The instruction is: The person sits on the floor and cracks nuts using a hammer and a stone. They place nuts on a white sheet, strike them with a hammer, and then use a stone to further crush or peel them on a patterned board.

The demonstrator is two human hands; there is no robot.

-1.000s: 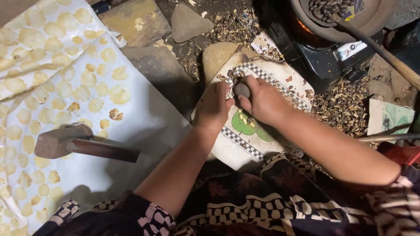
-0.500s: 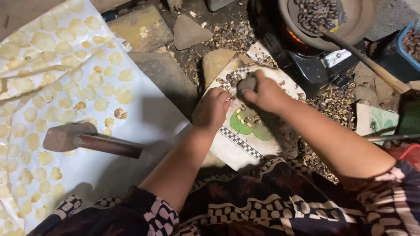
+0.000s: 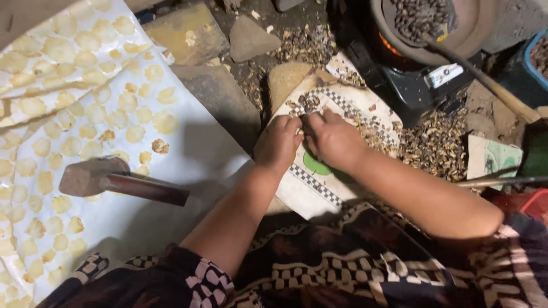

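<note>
Head view — left hand and right hand pinch 1 small nut with narrow fingertips — it could slip into the shell litter.

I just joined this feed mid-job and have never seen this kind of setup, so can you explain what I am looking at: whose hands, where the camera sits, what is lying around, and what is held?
There is no machine here. One camera worn on a person's head looks down at their own bare hands. The left hand and right hand meet over a patterned tile on the ground, pinching something small between the fingertips; it is too small to identify. Broken shells lie scattered to the right. On the left, a white sheet carries many flat pale discs, and a mallet lies on it untouched. At the top, a dish of dark seeds sits over a glowing stove.
</note>
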